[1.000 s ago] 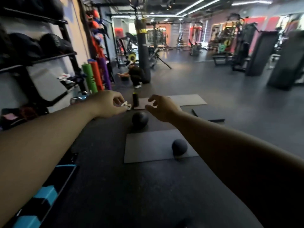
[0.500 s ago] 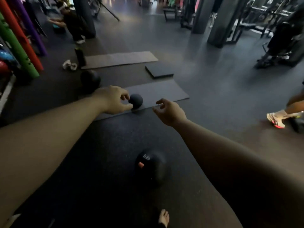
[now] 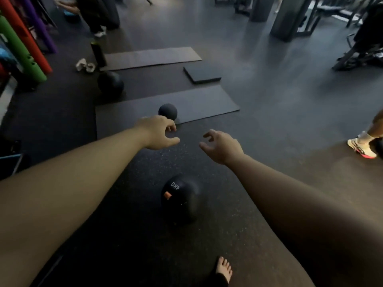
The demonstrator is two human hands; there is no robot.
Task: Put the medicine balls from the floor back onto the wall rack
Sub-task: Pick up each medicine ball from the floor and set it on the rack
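Medicine balls, 3 pcs, all on floor (image 3: 269, 104), none in hand.

1. Nearest ball (image 3: 180, 198): black, marked "4KG" w/ small orange tag. Sits on speckled dark floor, below and between both forearms, nearer the body than either hand. Bare foot (image 3: 223, 270) just behind it at btm edge.
2. Small ball (image 3: 168, 111): black, plain. Rests on front edge of near mat (image 3: 207, 102). Lies just beyond the left hand in view; touching or not, can't tell.
3. Far ball (image 3: 110, 83): black, larger. On floor betw. near mat and far mat (image 3: 151, 58), left side.

Hands:
- Left hand (image 3: 158, 133): arm stretched fwd, palm down, fingers (image 3: 172, 127) loosely curled, thumb out, holding nothing.
- Right hand (image 3: 222, 146): arm stretched fwd, fingers (image 3: 209, 134) half-curled and spread, holding nothing. Apart from the left hand, gap of bare floor betw. them.

Other items:
- Folded dark pad (image 3: 202, 74), betw. the two mats, right side.
- Dark bottle (image 3: 99, 54), upright at left end of far mat; white cloth item (image 3: 85, 66) beside it.
- Green (image 3: 22, 52), red (image 3: 27, 36), purple (image 3: 39, 23) foam rollers, leaning at far left.
- Crouching person (image 3: 97, 11), top left.
- Another person's shoe (image 3: 361, 147), right edge.
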